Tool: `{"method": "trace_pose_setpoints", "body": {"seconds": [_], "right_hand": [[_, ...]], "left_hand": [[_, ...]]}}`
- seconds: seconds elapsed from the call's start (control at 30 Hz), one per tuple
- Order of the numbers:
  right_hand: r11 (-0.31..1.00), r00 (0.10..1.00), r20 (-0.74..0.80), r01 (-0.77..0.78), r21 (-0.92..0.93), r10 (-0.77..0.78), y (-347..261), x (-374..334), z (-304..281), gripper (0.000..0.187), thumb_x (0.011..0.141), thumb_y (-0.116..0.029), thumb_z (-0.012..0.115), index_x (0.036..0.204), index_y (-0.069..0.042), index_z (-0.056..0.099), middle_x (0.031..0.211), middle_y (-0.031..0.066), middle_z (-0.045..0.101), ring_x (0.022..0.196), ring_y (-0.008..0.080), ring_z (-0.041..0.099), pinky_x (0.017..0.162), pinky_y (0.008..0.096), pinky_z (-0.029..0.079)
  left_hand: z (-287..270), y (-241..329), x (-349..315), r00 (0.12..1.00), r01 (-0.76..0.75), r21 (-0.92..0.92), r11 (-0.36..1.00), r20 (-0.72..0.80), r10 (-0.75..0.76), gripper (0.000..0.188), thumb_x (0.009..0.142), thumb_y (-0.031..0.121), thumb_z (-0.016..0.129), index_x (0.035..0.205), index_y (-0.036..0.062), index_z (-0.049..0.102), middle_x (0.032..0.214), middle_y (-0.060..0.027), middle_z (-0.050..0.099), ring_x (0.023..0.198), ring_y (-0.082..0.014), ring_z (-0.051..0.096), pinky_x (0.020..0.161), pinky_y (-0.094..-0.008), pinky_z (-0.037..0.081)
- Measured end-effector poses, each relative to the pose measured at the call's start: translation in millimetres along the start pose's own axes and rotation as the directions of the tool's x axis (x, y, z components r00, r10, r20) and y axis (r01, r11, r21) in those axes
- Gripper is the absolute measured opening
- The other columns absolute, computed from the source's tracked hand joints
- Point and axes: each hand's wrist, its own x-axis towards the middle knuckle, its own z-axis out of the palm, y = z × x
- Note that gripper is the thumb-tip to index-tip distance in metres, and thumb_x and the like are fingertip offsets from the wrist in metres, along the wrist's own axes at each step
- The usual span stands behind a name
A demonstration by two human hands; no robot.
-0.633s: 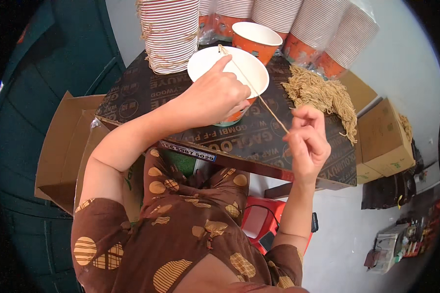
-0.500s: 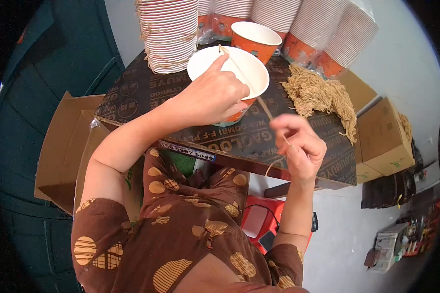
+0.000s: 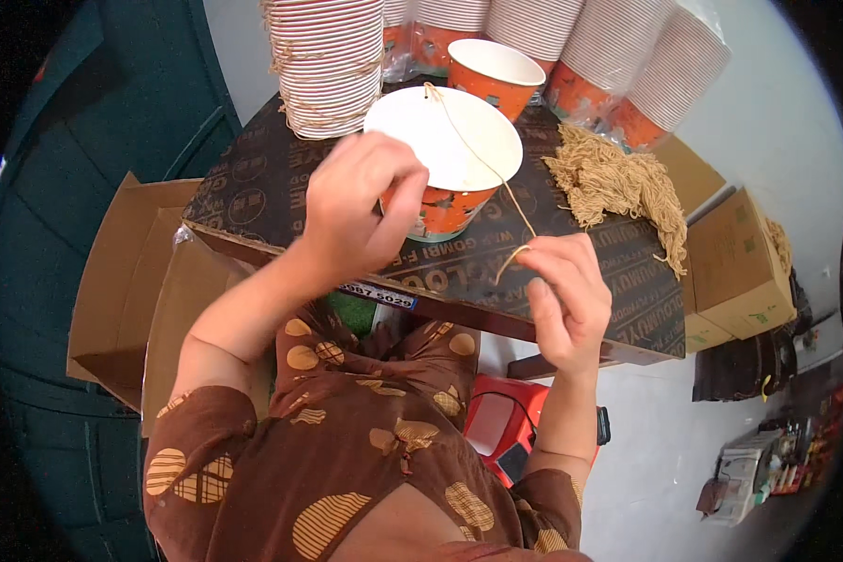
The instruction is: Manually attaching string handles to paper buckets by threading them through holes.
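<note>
One blurred left hand hangs left of centre, its grip impossible to tell; the orange bucket stands at centre; right of centre, the right hand pinches the cord strung from its rim. Tying seems the step; the next move likely needs both hands.

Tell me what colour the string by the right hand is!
The string is tan, best in head view.

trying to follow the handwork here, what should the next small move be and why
I'd probably have the right hand take the cord nearer its tip: that loose end curls free beside the hand, and the rest runs, curving slightly, from the far rim of the near bucket. A grip closer to the tip would likely steer better.
</note>
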Motion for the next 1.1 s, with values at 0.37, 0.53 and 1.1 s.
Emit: {"method": "trace_pose_setpoints", "body": {"seconds": [0.37, 0.53, 1.1], "right_hand": [[0.998, 0.996, 0.069, 0.052, -0.034, -0.049, -8, 3, 12, 0.027, 0.069, 0.006, 0.061, 0.094, 0.001, 0.069, 0.097, 0.0141, 0.066, 0.077, 0.0281, 0.058, 0.067, 0.0342, 0.047], [0.999, 0.999, 0.040, 0.013, -0.045, -0.012, -3, 0, 16, 0.026, 0.070, 0.006, 0.060, 0.095, 0.002, 0.068, 0.096, 0.0140, 0.066, 0.076, 0.0272, 0.057, 0.067, 0.0336, 0.047], [1.000, 1.000, 0.031, -0.004, -0.015, 0.004, 0, 6, 25, 0.027, 0.071, 0.009, 0.058, 0.095, 0.004, 0.067, 0.094, 0.0142, 0.066, 0.074, 0.0253, 0.056, 0.065, 0.0317, 0.046]], "left_hand": [[16, 57, -59, 0.631, 0.755, -0.626, 0.197, 0.610, -0.480, 0.053, 0.090, -0.005, 0.055, 0.140, -0.0010, 0.038, 0.130, -0.0168, 0.054, 0.070, -0.0127, 0.063, 0.059, -0.0219, 0.050], [16, 45, -79, 0.460, 0.831, -0.551, -0.076, 0.758, -0.462, 0.015, 0.094, 0.003, 0.056, 0.106, -0.0036, 0.062, 0.076, -0.0079, 0.064, 0.058, -0.0103, 0.058, 0.052, -0.0221, 0.047], [16, 36, -83, 0.373, 0.743, -0.543, -0.392, 0.822, -0.431, 0.023, 0.099, 0.017, 0.051, 0.101, -0.0042, 0.059, 0.070, -0.0083, 0.059, 0.052, -0.0136, 0.055, 0.045, -0.0256, 0.046]]}}
